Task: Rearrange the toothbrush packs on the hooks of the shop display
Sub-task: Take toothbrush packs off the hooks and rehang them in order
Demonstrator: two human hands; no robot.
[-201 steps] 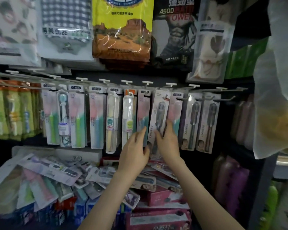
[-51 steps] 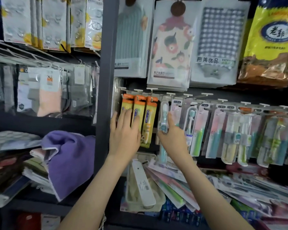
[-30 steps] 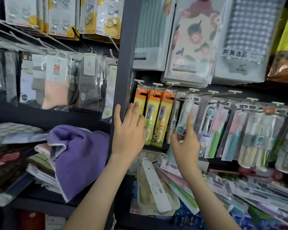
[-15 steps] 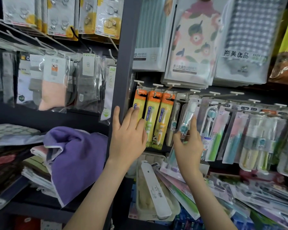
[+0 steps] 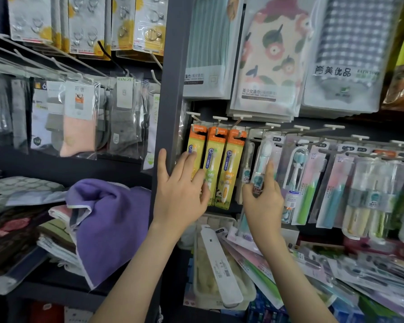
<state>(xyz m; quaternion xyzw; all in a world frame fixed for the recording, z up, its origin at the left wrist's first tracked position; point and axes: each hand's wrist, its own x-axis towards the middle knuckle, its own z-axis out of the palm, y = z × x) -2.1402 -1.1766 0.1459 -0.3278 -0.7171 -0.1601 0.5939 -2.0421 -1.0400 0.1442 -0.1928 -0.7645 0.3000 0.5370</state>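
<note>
Left hand [image 5: 180, 194] flat, fingers straight on 3 orange packs [image 5: 216, 164]. Right hand [image 5: 264, 201] pinches teal pack [image 5: 262, 159]; I'd level its hole with the hook [image 5: 273, 124].

A dark grey upright post [image 5: 173, 66] is dividing the shelving; sock packs [image 5: 79, 117] are hanging left of it, bath-towel packs [image 5: 271, 61] hanging upper right, a purple towel [image 5: 107, 220] is spilling over a dark shelf [image 5: 56, 297]

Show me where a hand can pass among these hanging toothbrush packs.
Only a dark strip under the orange packs, above the pale bin rim. Rightward past the right hand pinching the teal-brush pack, hanging packs overlap; loose packs heap below.
</note>
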